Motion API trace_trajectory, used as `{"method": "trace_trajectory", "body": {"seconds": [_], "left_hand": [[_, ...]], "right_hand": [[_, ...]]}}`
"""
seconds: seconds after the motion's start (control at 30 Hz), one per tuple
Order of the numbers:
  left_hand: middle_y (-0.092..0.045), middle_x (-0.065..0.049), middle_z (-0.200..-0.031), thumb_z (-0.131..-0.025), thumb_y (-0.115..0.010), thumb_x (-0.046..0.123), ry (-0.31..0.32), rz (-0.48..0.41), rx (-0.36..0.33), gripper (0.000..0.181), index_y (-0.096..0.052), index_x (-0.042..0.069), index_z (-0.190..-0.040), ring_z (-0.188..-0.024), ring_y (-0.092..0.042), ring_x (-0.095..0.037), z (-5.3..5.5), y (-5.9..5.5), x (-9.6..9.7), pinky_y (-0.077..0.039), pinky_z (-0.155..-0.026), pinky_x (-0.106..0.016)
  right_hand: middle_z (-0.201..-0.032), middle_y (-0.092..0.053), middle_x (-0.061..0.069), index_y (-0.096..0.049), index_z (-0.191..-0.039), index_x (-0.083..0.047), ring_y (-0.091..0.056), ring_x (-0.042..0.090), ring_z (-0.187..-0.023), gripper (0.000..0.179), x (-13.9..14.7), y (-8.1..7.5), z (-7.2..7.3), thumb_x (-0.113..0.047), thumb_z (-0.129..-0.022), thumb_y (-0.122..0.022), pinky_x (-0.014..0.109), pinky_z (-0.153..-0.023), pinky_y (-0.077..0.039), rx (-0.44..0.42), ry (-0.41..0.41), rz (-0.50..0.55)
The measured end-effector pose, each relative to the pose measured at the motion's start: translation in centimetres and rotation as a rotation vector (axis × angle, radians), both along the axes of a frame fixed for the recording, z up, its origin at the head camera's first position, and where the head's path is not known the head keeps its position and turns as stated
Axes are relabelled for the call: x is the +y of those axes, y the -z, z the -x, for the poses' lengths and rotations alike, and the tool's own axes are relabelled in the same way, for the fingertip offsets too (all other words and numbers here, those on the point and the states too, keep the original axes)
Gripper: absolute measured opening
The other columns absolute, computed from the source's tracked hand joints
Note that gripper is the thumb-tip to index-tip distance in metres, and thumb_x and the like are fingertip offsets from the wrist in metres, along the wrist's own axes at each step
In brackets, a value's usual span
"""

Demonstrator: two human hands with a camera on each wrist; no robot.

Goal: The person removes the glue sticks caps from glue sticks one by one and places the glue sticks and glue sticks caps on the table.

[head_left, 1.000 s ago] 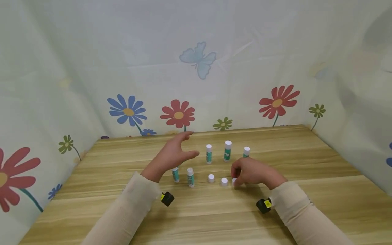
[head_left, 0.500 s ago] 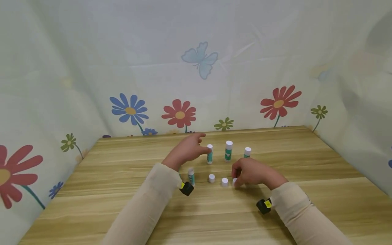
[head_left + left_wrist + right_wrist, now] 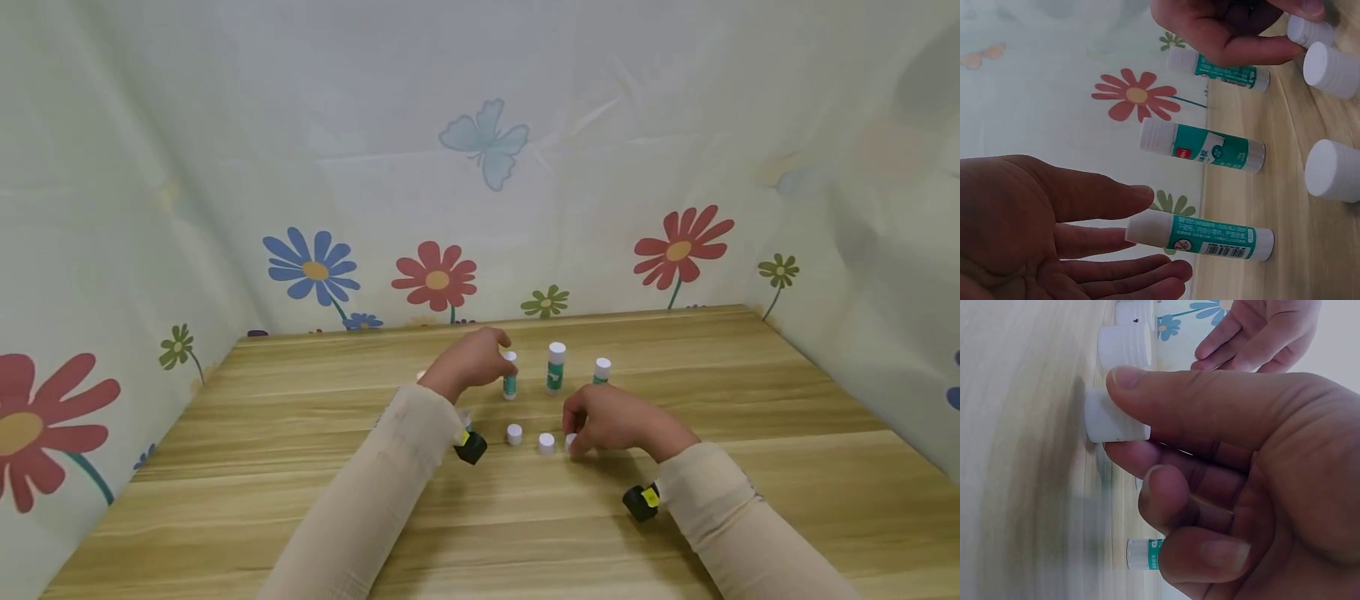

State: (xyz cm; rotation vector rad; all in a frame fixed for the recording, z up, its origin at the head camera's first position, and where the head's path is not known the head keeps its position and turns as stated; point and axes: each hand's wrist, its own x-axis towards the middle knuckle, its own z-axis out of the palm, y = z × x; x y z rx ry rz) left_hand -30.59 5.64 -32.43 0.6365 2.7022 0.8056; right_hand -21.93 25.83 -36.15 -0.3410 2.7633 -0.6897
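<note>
My left hand (image 3: 474, 362) is beside the cap of an upright glue stick (image 3: 510, 387), the leftmost in the back row. In the left wrist view, its fingers are fairly straight, with the thumb on one side of that glue stick's white cap (image 3: 1150, 228) and the fingers on the other. My right hand (image 3: 622, 423) pinches a small white cap (image 3: 1110, 419) between thumb and forefinger, low over the table. Its other fingers are curled, as the right wrist view shows.
Two more capped glue sticks stand behind my right hand, a middle glue stick (image 3: 555, 375) and a right glue stick (image 3: 602, 372). Two loose caps, a left cap (image 3: 514, 435) and a right cap (image 3: 546, 444), sit between my hands. A glue stick (image 3: 465, 419) is mostly hidden behind my left wrist.
My left hand has moved right, from above the front-left glue sticks to the leftmost glue stick of the back row. My right hand stays at the same cap.
</note>
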Motion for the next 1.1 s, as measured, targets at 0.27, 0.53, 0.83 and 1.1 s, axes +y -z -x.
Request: {"method": "trace_trajectory", "body": {"seconds": [0.27,0.53,0.83,1.1], "left_hand": [[-0.068,-0.006,-0.109,-0.089,-0.067,0.017,-0.008,0.010,0.013,0.025,-0.066,0.004,-0.111,-0.089,-0.057,-0.020,0.7,0.4,0.3,-0.051,-0.085,-0.036],[-0.066,-0.005,-0.089,-0.086,-0.071,0.015,-0.023,0.054,0.038,0.015,-0.068,0.005,-0.096,-0.074,-0.053,-0.019,1.0,1.3,0.7,-0.047,-0.067,-0.030],[-0.066,-0.006,-0.096,-0.086,-0.072,0.014,-0.030,0.082,0.053,0.024,-0.066,0.002,-0.106,-0.079,-0.056,-0.019,1.5,2.2,1.0,-0.051,-0.076,-0.032],[-0.065,-0.004,-0.091,-0.087,-0.071,0.015,-0.039,0.027,0.022,0.016,-0.066,0.005,-0.099,-0.077,-0.055,-0.019,1.2,2.1,0.7,-0.049,-0.069,-0.030]], "right_hand": [[-0.079,-0.061,-0.001,-0.065,-0.082,-0.012,-0.053,0.015,-0.069,0.016,-0.1,-0.2,0.2,-0.014,-0.077,-0.080,0.028,-0.062,-0.044,0.009,-0.016,-0.006],[-0.079,-0.061,-0.002,-0.065,-0.082,-0.013,-0.053,0.015,-0.069,0.017,-0.1,-0.1,0.3,-0.014,-0.076,-0.080,0.029,-0.062,-0.044,-0.003,-0.005,-0.017],[-0.081,-0.061,-0.001,-0.065,-0.082,-0.012,-0.053,0.015,-0.071,0.016,-0.2,-0.3,0.2,-0.014,-0.076,-0.080,0.029,-0.062,-0.044,-0.016,0.003,-0.018],[-0.079,-0.061,-0.001,-0.065,-0.081,-0.012,-0.053,0.015,-0.070,0.017,-0.3,-0.3,0.2,-0.014,-0.076,-0.080,0.029,-0.062,-0.044,-0.007,-0.002,-0.018]]}}
